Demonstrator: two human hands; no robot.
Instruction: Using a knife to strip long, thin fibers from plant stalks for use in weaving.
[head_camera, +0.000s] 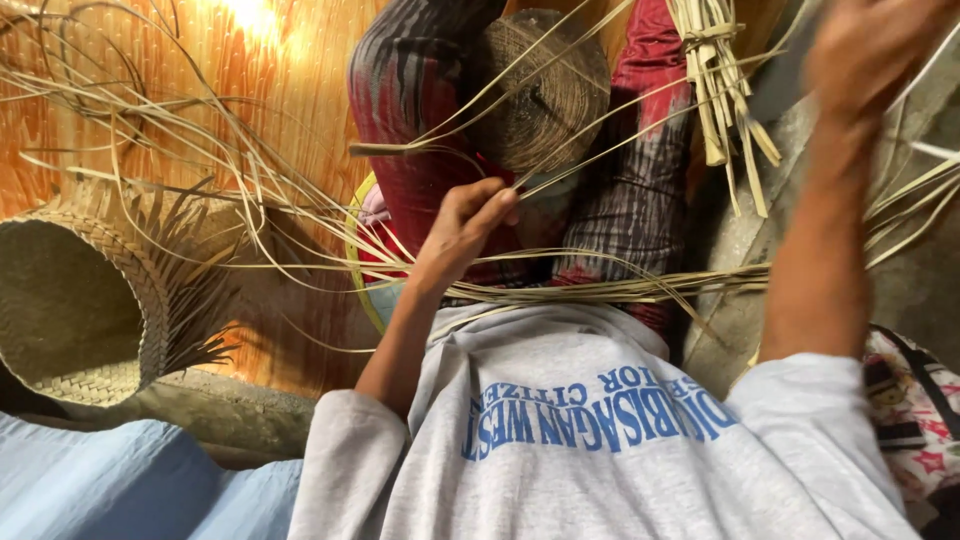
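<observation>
Left hand (462, 228) pinching one thin strip (560, 170) over lap, beside the round woven piece (545, 95). Right hand (865, 50) raised, blurred, apparently gripping a dark blade (785, 75); grip unclear. Risk: strip snapping or snagging among loose strands (230, 170) under hard pull.

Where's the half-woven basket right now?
In the head view the woven basket lies on its side at the far left on the orange floor, left of the left hand.
</observation>
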